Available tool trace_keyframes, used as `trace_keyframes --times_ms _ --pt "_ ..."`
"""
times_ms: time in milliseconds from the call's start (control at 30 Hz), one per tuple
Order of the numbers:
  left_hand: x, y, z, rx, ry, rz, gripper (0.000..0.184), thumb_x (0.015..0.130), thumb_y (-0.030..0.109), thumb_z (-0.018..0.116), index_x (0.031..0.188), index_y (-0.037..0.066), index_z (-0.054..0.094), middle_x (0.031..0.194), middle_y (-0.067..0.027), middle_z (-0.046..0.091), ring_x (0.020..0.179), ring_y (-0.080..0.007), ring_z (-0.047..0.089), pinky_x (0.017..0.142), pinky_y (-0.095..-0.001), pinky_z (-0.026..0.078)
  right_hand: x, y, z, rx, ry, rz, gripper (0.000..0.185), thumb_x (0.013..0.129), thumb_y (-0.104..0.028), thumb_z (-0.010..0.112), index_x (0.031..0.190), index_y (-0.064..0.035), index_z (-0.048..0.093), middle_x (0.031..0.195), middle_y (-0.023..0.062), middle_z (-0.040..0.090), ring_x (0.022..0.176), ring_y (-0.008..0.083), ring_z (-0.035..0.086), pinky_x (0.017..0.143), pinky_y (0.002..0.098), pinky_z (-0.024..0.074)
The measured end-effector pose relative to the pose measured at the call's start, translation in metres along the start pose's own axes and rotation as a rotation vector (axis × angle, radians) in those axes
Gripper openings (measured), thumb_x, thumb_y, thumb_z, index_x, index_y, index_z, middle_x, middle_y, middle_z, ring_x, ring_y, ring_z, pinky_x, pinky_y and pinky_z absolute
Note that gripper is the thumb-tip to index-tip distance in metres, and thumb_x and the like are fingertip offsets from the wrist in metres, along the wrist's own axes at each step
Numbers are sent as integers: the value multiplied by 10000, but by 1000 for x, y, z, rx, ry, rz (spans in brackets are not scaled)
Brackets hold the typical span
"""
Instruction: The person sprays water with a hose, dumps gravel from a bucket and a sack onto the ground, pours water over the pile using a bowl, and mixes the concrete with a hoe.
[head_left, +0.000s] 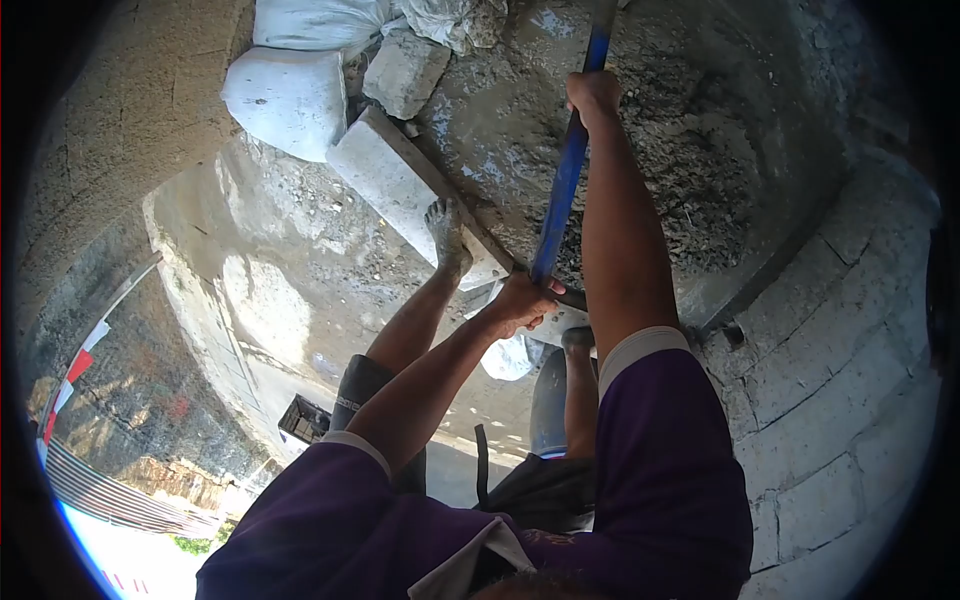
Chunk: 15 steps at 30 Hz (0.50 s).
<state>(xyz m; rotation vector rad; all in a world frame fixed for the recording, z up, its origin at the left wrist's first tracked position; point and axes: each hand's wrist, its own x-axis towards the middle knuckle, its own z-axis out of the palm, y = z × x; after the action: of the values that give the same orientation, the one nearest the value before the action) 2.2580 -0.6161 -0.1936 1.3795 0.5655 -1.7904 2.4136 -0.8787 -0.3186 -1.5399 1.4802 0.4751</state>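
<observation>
A long blue tool handle [569, 170] runs from near my body up to the top edge of the head view, where its working end is out of sight. My left hand [523, 303] is wrapped round its near end. Farther along, my right hand [595, 95] grips the same handle with the arm stretched out. Beneath the handle lies a wet, grey, gravelly mix [690, 180], rough and lumpy on the right side.
A concrete block [390, 185] edges the mix, with my bare foot [446, 235] on it. White sacks [290, 100] and a broken concrete lump [406, 72] lie at the upper left. A block wall [830, 370] curves along the right. A dark crate [303, 419] stands lower left.
</observation>
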Motion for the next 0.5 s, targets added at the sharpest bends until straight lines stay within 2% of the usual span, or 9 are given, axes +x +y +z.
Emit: trace_keyframes --times_ms 67,167,200,333,433,500 --pt "-15 -13 17 -154 -102 -53 247 706 -53 593 941 17 556 563 0 432 408 -94 396 388 -267 297 -8 18 -2 -107 -22 10 231 847 -158 559 840 55 648 682 124 658 584 209 643 564 373 509" --pt "-29 -24 45 -269 -194 -78 211 721 -42 601 910 39 550 542 13 395 410 -90 371 402 -267 288 -17 20 -7 -355 -45 14 312 855 -231 591 993 44 641 849 131 694 716 214 693 644 345 573" --pt "-32 -25 51 -285 -218 -71 210 726 -36 604 909 49 547 551 12 400 415 -93 372 405 -271 293 -21 19 -15 -375 -97 27 353 859 -236 603 1078 40 614 901 135 690 722 212 694 630 339 574" --pt "-48 -40 91 -381 -369 -88 176 742 15 625 793 101 481 557 16 386 425 -104 366 437 -293 310 -49 31 -43 -319 -114 78 316 866 -218 608 1078 15 627 869 127 692 719 204 696 619 333 576" --pt "-68 -68 115 -432 -381 -107 172 742 23 629 767 106 479 558 14 389 426 -109 373 436 -296 313 -69 68 -44 -366 -85 92 317 865 -217 610 1075 21 627 839 126 692 702 206 695 605 340 574" --pt "-90 -89 130 -486 -400 -138 176 742 26 631 738 111 477 560 10 394 428 -114 384 434 -300 320 -88 100 -47 -408 -193 123 327 864 -207 607 1071 45 618 822 131 690 686 204 694 581 348 570"
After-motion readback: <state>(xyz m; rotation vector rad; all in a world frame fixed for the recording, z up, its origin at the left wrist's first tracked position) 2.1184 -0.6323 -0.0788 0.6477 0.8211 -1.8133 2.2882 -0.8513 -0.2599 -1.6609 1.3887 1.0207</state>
